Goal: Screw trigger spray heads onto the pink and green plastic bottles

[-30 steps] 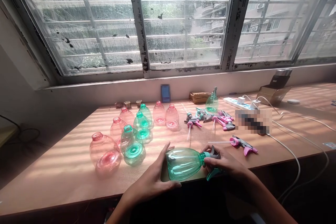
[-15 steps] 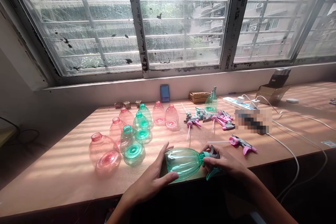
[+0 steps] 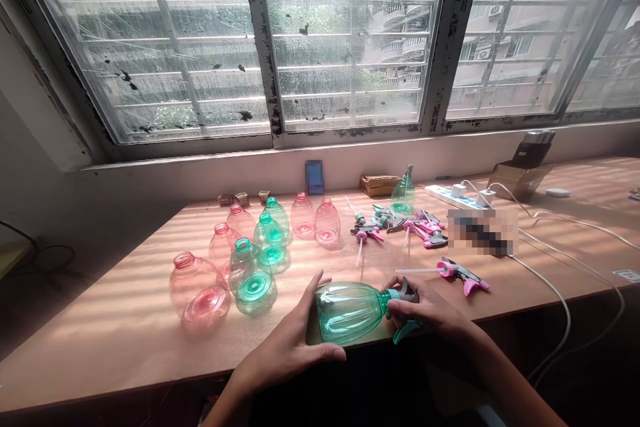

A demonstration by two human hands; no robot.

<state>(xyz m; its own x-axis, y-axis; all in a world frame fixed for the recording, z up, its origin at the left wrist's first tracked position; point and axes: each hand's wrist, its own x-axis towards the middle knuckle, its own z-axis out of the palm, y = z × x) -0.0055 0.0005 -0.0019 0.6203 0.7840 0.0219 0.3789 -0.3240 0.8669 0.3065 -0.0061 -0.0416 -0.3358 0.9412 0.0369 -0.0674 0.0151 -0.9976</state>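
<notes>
A clear green spray bottle (image 3: 347,313) lies sideways at the table's front edge, between my two hands. My right hand (image 3: 420,303) is closed around its grey and teal trigger head (image 3: 395,297) at the neck; the teal trigger (image 3: 407,329) points down. Around the bottle's base, my left hand (image 3: 295,333) is spread, with its thumb below the bottle and apart from its side. Some left fingers are hidden behind the bottle. Nearest on the left stands an open green bottle (image 3: 251,280). A pink spray head (image 3: 463,275) lies beyond my right hand.
Several open pink bottles (image 3: 197,290) and green bottles stand at left. Loose spray heads (image 3: 425,230) lie in a pile near a green bottle with its head fitted (image 3: 403,195). A power strip (image 3: 453,197) and white cables (image 3: 555,280) are at right.
My left thumb has moved down off the bottle's side, and the left hand has spread wider. The right hand and the bottle have hardly moved.
</notes>
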